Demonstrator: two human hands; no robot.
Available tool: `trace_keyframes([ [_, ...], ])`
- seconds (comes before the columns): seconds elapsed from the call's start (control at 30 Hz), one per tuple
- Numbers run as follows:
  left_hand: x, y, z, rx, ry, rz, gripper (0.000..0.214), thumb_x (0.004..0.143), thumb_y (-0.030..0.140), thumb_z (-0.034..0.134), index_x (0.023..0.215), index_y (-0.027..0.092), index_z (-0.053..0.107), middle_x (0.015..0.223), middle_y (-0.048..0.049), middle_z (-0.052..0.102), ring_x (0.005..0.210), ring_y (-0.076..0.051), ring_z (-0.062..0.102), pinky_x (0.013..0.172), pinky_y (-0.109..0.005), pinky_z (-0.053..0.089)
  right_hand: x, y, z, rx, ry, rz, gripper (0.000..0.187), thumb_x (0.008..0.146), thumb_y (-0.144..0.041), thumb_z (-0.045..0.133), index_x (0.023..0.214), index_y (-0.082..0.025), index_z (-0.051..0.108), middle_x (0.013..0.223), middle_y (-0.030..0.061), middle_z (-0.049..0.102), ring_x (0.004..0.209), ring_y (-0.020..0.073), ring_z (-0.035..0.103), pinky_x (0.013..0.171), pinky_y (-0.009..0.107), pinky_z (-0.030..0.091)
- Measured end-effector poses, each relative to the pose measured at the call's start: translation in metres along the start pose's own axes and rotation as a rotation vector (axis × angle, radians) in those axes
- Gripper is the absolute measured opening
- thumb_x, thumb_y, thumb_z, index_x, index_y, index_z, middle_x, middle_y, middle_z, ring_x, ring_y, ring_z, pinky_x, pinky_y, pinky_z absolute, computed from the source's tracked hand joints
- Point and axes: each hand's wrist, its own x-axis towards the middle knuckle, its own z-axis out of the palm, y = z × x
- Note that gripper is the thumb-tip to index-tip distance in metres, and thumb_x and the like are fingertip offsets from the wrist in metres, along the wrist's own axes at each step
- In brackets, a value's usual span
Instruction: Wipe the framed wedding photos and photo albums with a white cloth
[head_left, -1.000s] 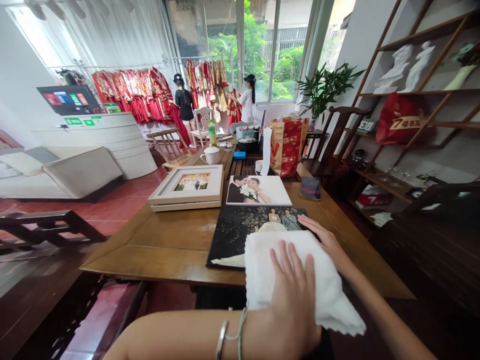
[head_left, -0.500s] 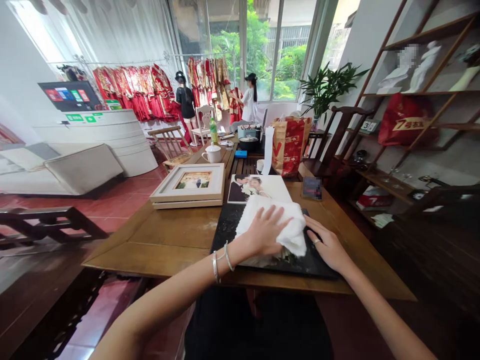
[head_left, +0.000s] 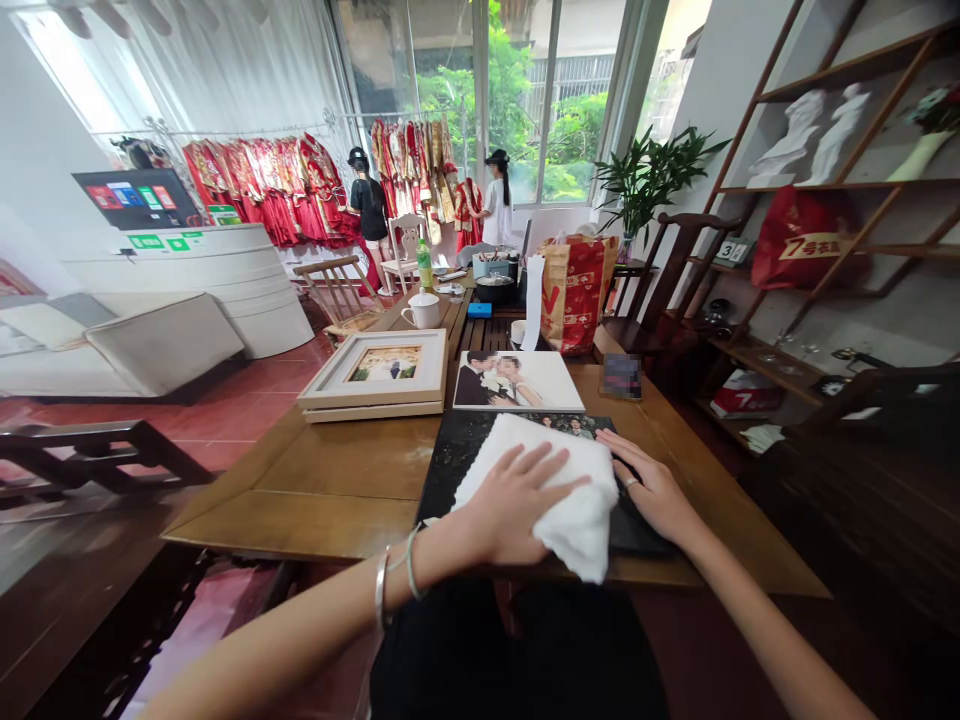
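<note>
My left hand lies flat with fingers spread on a white folded cloth. The cloth rests on a dark photo album cover that lies on the wooden table. My right hand rests flat on the album's right edge, fingers stretched out, beside the cloth. Bracelets circle my left wrist. Most of the album's picture is hidden under the cloth and hands.
Behind the album lie a white wedding album and a stacked framed photo. Further back stand a white cup, a red paper bag and a pot. Two people stand at racks of red garments. Shelves line the right wall.
My left hand pushed the cloth up to the album's far part, then drew it back toward me a little. The right hand stayed on the album's right edge.
</note>
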Motion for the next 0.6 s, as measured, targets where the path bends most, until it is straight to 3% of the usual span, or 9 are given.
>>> trace_keyframes([
  [0.17, 0.024, -0.046, -0.002, 0.084, -0.022, -0.197, 0.058, 0.078, 0.031, 0.049, 0.133, 0.017, 0.039, 0.148, -0.0118, 0.023, 0.135, -0.032, 0.02, 0.106, -0.049, 0.02, 0.0, 0.001, -0.001, -0.022, -0.007, 0.016, 0.038, 0.087, -0.027, 0.04, 0.12, -0.019, 0.058, 0.132, 0.0085, 0.053, 0.128, 0.0233, 0.042, 0.109, 0.047, 0.029],
  [0.27, 0.024, -0.052, -0.001, 0.103, -0.002, -0.217, 0.053, 0.08, 0.031, 0.047, 0.131, 0.016, 0.042, 0.148, -0.0118, 0.024, 0.135, -0.032, 0.019, 0.106, -0.05, 0.019, 0.001, 0.001, -0.001, -0.034, -0.015, 0.017, 0.039, 0.088, -0.026, 0.039, 0.121, -0.017, 0.058, 0.133, 0.0091, 0.052, 0.128, 0.0228, 0.041, 0.11, 0.047, 0.029],
  [0.6, -0.025, 0.021, -0.008, -0.024, -0.029, 0.127, 0.096, 0.062, 0.034, 0.061, 0.144, 0.029, 0.012, 0.152, -0.0057, 0.007, 0.137, -0.032, 0.007, 0.108, -0.051, 0.009, -0.001, 0.002, 0.0, -0.024, -0.022, -0.004, 0.039, 0.088, -0.027, 0.039, 0.12, -0.019, 0.058, 0.134, 0.0097, 0.051, 0.128, 0.0217, 0.042, 0.109, 0.047, 0.031],
])
